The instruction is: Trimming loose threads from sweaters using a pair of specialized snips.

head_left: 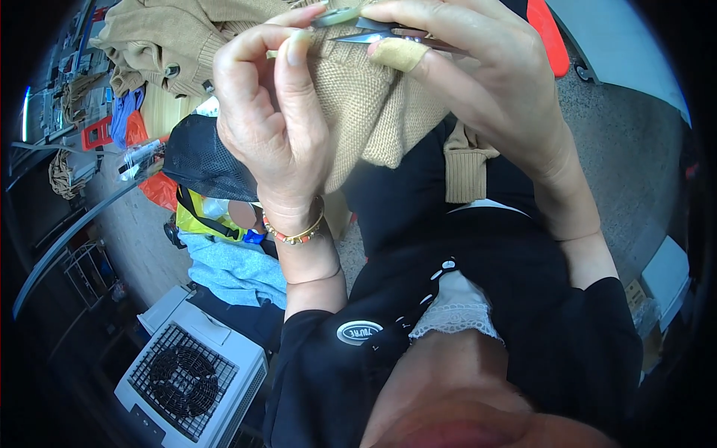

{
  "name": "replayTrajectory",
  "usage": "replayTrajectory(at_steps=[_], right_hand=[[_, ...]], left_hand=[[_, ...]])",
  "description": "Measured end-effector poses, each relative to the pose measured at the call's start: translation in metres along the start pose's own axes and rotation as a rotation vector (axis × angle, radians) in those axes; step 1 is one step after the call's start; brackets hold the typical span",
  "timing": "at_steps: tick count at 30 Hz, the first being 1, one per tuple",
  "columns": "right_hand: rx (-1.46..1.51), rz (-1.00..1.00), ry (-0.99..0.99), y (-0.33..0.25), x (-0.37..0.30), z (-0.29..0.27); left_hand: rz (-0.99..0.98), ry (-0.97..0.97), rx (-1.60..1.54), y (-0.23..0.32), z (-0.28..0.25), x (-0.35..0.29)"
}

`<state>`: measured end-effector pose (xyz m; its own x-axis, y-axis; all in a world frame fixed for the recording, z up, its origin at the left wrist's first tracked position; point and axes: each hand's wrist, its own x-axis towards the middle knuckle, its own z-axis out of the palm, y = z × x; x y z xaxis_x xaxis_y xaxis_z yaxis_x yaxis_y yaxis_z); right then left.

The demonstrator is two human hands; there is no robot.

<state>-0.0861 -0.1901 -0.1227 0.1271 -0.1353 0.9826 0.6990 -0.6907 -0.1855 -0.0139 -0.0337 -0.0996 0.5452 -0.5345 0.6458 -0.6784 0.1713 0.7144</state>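
A tan knitted garment (347, 112) hangs below my two raised hands, near the top of the head view. Thumb and fingers of my left hand (272, 112) are closed at the garment's edge, around a pale greenish round button (336, 16). My right hand (493, 82) is closed on a pair of small thread snips (366, 36), whose pointed blades reach left across the knit, just below the button. My right index fingertip is close to the button's right side. A beige strip of tape (402, 54) wraps my right thumb. A ribbed tan cuff (466, 175) hangs over my lap.
More tan knitwear (160, 37) lies at the upper left. Beside my left arm are a black mesh bag (205, 160), a yellow bag (200, 216) and light blue cloth (231, 265). A white fan unit (190, 373) stands lower left. A red object (547, 37) is at the upper right.
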Motion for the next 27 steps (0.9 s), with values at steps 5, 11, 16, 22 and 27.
replayTrajectory(at_steps=[5, 11, 16, 22, 27], right_hand=[[-0.013, 0.442, -0.218, -0.043, 0.038, -0.014], [-0.271, 0.392, -0.276, -0.027, 0.024, -0.011], [-0.444, 0.697, -0.557, -0.064, 0.065, -0.018], [-0.538, -0.096, -0.119, -0.023, 0.025, -0.006], [-0.45, 1.16, -0.964, -0.043, 0.094, 0.004]], left_hand=[[0.013, 0.066, 0.192, -0.002, -0.006, -0.003], [0.025, 0.074, 0.282, 0.001, 0.0, 0.0], [0.089, 0.084, 0.398, -0.002, -0.003, -0.001], [0.095, 0.046, 0.322, -0.001, 0.001, 0.003], [0.064, 0.058, 0.232, -0.003, -0.001, 0.002]])
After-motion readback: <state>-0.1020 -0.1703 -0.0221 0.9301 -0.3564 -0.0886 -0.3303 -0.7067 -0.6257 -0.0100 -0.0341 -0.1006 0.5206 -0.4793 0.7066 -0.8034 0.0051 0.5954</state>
